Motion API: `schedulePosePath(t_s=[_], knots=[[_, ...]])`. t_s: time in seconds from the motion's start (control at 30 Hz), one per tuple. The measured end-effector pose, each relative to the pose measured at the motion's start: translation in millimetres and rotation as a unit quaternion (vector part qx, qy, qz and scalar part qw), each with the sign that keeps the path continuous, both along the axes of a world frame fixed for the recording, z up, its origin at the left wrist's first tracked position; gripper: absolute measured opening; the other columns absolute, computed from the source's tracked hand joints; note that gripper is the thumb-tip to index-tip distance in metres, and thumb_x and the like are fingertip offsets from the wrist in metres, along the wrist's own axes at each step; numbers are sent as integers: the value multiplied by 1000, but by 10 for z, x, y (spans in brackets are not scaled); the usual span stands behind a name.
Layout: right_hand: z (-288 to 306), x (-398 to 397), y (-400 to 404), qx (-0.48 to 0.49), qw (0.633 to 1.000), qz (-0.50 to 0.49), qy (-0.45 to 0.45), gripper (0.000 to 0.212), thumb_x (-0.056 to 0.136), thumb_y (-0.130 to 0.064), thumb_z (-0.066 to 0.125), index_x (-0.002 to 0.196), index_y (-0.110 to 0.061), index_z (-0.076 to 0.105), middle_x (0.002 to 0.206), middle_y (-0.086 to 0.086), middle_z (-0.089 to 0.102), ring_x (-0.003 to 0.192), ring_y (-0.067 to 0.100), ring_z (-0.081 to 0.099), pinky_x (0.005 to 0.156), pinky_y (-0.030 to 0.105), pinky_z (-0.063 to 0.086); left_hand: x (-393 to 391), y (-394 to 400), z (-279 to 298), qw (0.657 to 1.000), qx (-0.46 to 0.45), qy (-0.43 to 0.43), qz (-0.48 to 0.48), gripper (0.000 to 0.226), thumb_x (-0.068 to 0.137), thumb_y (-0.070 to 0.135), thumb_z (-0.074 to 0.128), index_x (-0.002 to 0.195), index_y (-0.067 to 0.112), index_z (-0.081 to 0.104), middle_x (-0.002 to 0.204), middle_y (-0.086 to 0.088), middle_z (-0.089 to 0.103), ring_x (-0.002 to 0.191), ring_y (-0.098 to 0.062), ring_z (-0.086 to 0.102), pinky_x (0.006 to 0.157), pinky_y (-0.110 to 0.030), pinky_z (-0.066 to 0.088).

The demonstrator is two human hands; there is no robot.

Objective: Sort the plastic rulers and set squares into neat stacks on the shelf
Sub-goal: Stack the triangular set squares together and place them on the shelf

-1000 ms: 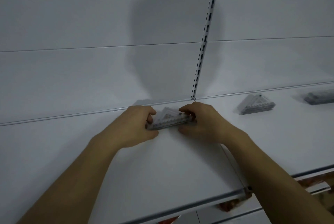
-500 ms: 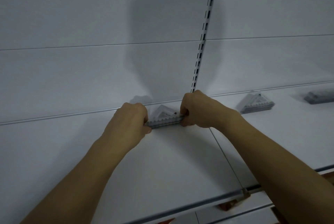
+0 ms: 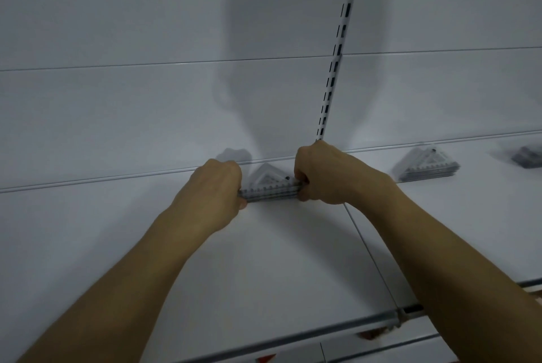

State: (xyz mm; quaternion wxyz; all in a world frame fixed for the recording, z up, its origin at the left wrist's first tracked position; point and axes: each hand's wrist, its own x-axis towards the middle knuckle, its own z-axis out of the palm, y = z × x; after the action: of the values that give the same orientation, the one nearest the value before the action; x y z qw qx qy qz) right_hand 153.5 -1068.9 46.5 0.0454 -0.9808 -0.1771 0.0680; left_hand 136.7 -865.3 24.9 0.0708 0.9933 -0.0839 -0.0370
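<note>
The left hand (image 3: 215, 186) and right hand (image 3: 318, 173) grip opposite ends of a stack of clear plastic triangular set squares (image 3: 268, 185), now pushed back against the white metal shelf (image 3: 264, 268) rear wall; squaring looks nearly done.

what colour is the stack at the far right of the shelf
Dark grey, darker than the clear set squares; head view, though blurred.

Slotted upright (image 3: 337, 60) on white back panel (image 3: 117, 25).
</note>
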Motion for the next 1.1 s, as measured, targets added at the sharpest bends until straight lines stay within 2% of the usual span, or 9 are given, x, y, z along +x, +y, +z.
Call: schedulePosePath(t_s=[0.23, 0.3, 0.47, 0.57, 0.67, 0.8, 0.9, 1.0, 1.1], knots=[[-88, -2, -12, -6, 999, 21, -31, 17, 93, -22, 70, 99, -12, 58, 85, 2, 47, 79, 22, 55, 73, 36, 54, 45, -20, 4, 999, 27, -26, -13, 45, 88, 29, 74, 62, 17, 40, 62, 0, 43, 55, -12, 43, 51, -29, 34], [-132, -13, -26, -5, 999, 23, -41, 12, 95, -20, 66, 97, -13, 56, 82, 1, 44, 79, 22, 54, 69, 34, 50, 11, -18, -36, 998, 40, -50, -20, 47, 90, 30, 71, 62, 19, 36, 64, 0, 41, 58, -16, 44, 56, -30, 36], [-235, 10, -71, 12, 998, 19, -60, 23, 94, -24, 66, 81, -15, 50, 82, 6, 54, 75, 24, 55, 67, 37, 51, 8, 36, -31, 999, 14, -41, -12, 30, 88, 35, 72, 72, 13, 59, 68, -2, 55, 59, -16, 55, 56, -32, 47], [-231, 22, -113, 31, 998, 15, -52, 20, 91, -24, 68, 79, -11, 59, 77, 5, 58, 75, 23, 56, 67, 38, 53, 9, 55, 32, 1000, -11, 5, 0, 23, 84, 33, 75, 81, 11, 71, 73, -5, 66, 65, -19, 63, 58, -32, 50], [-191, 69, -140, 45, 999, 8, -25, 20, 83, -27, 77, 91, -9, 72, 82, 5, 66, 77, 23, 62, 73, 39, 58, 29, 43, 85, 1000, -8, 26, 5, 22, 79, 31, 79, 84, 11, 73, 80, -7, 71, 71, -19, 67, 63, -33, 54], [-57, 125, -8, 1, 1000, 25, 12, 45, 76, -26, 87, 111, -9, 64, 99, 8, 62, 87, 25, 63, 81, 42, 58, 112, -51, 182, 998, 48, 36, -14, 23, 73, 21, 83, 83, 14, 63, 87, -10, 73, 79, -22, 68, 68, -36, 57], [32, 137, 132, -50, 998, 44, 3, 36, 77, -15, 85, 93, -10, 53, 94, 9, 56, 78, 24, 59, 65, 33, 53, 145, -184, 240, 994, 96, 43, -17, 31, 74, 14, 79, 64, 11, 50, 65, -4, 52, 59, -14, 51, 45, -25, 37], [99, 170, 217, -84, 995, 40, 21, 43, 72, -12, 86, 79, -12, 43, 80, 5, 45, 65, 18, 51, 50, 27, 39, 181, -281, 256, 992, 103, 65, -14, 37, 71, 7, 77, 57, 12, 42, 59, -3, 44, 52, -12, 43, 42, -23, 30], [138, 213, 248, -104, 993, 46, 33, 45, 68, -12, 88, 77, -12, 43, 78, 5, 47, 64, 16, 51, 47, 26, 36, 241, -315, 276, 990, 110, 85, -6, 36, 67, 7, 78, 55, 12, 45, 56, -3, 45, 50, -13, 43, 42, -21, 32]])
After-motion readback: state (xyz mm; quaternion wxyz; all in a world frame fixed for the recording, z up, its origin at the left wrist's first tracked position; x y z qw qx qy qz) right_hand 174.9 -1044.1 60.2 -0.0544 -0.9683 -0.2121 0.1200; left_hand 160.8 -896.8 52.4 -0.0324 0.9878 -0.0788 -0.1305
